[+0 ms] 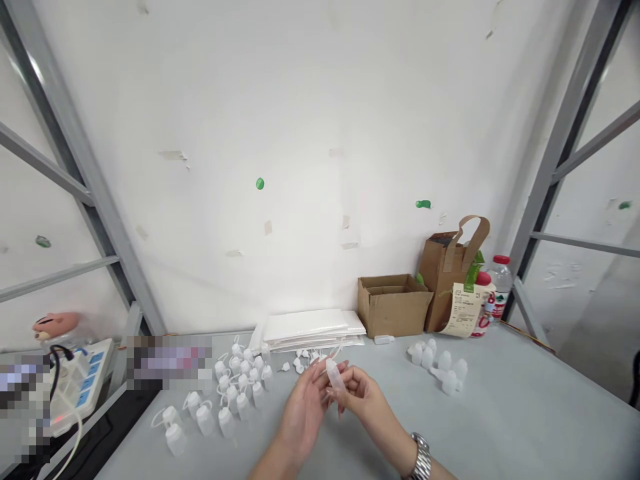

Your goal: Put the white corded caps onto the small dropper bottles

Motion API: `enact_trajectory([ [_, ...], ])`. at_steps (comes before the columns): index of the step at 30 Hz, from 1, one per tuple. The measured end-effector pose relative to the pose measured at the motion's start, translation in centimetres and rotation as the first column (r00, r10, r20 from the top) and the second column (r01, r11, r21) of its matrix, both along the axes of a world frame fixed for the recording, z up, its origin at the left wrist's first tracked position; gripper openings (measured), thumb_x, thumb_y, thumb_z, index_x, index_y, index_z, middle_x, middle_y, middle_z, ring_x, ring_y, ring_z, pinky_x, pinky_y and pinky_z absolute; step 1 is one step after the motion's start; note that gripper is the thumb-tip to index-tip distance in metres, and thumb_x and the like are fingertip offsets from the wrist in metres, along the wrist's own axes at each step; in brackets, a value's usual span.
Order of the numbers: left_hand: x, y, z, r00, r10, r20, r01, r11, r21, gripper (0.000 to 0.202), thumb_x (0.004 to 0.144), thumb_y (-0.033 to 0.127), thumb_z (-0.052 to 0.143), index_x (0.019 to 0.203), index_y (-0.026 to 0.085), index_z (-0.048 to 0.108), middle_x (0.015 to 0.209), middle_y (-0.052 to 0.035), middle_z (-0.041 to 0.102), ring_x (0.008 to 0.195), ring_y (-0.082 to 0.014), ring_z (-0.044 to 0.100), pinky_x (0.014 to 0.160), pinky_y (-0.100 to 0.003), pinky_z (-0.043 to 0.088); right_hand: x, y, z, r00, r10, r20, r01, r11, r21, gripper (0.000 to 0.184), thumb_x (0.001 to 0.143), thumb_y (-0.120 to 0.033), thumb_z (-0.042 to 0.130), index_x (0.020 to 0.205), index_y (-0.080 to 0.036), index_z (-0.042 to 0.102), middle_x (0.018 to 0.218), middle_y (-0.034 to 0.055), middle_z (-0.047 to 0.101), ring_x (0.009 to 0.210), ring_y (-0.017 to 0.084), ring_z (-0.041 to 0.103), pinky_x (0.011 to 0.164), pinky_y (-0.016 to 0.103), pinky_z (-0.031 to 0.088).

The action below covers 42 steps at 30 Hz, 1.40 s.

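Note:
A small translucent plastic squeeze bottle (335,376) is held tilted between both hands, its narrow end up and to the left. My left hand (306,404) closes its fingers on the bottle from behind, partly hidden by it. My right hand (361,395) pinches the bottle's lower side between thumb and fingers. Beyond my left hand lie several small white nozzle caps (301,363). To the left, many similar bottles (227,422) stand in loose rows, some with looped strap caps. Another group of translucent bottles (450,379) lies to the right.
A stack of white sheets or envelopes (310,330) lies against the wall. An open cardboard box (395,313), a paper bag (440,280) and a red-capped bottle (500,283) stand at the back right. A power strip (85,383) with cables is at the left edge.

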<state>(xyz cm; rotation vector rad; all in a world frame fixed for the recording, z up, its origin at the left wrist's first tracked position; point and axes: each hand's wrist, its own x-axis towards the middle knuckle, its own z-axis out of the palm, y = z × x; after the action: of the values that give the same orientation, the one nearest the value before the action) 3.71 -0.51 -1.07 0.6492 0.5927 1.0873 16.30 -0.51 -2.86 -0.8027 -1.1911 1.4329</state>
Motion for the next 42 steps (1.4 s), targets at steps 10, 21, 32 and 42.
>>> enact_trajectory([
  [10,-0.1,-0.6,-0.2,0.981,0.158,-0.114,-0.15,0.986,0.073,0.033,0.069,0.032,0.067,0.098,0.017,0.067,0.109,-0.0123,0.068,0.114,-0.0289,0.053,0.093,-0.037,0.037,-0.4,-0.8,-0.3,0.969,-0.146,0.2,0.137,0.989,0.059,0.04,0.064,-0.051,0.071,0.07,-0.02,0.046,0.061,-0.0015,0.06,0.055,0.013,0.054,0.05,0.024,0.04],
  [21,0.4,-0.6,-0.3,0.98,0.158,-0.117,-0.147,0.984,0.099,0.031,0.066,0.034,0.072,0.091,0.015,0.068,0.099,-0.0122,0.071,0.102,-0.0265,0.059,0.089,-0.036,0.039,-0.3,-1.4,-0.3,0.874,-0.294,0.386,0.22,0.949,0.225,0.026,0.074,-0.042,0.064,0.084,-0.02,0.056,0.074,0.0011,0.062,0.068,0.017,0.054,0.067,0.03,0.043],
  [32,0.1,-1.0,0.9,0.971,0.133,-0.201,-0.097,0.979,0.178,0.037,0.067,0.033,0.069,0.101,0.018,0.068,0.114,-0.0122,0.066,0.111,-0.0283,0.054,0.095,-0.039,0.037,-0.3,-1.4,0.4,0.921,-0.193,0.339,0.13,0.971,0.2,0.025,0.077,-0.044,0.061,0.08,-0.019,0.061,0.077,0.0019,0.063,0.073,0.018,0.056,0.072,0.03,0.044],
  [42,0.1,-1.3,0.7,0.976,0.101,-0.194,-0.056,0.972,0.227,0.034,0.07,0.032,0.067,0.102,0.019,0.069,0.119,-0.0112,0.063,0.12,-0.0295,0.048,0.106,-0.042,0.028,-0.2,-1.5,-0.7,0.769,-0.418,0.483,0.293,0.903,0.315,0.023,0.075,-0.042,0.062,0.07,-0.022,0.052,0.072,0.0011,0.06,0.073,0.02,0.053,0.07,0.031,0.041],
])
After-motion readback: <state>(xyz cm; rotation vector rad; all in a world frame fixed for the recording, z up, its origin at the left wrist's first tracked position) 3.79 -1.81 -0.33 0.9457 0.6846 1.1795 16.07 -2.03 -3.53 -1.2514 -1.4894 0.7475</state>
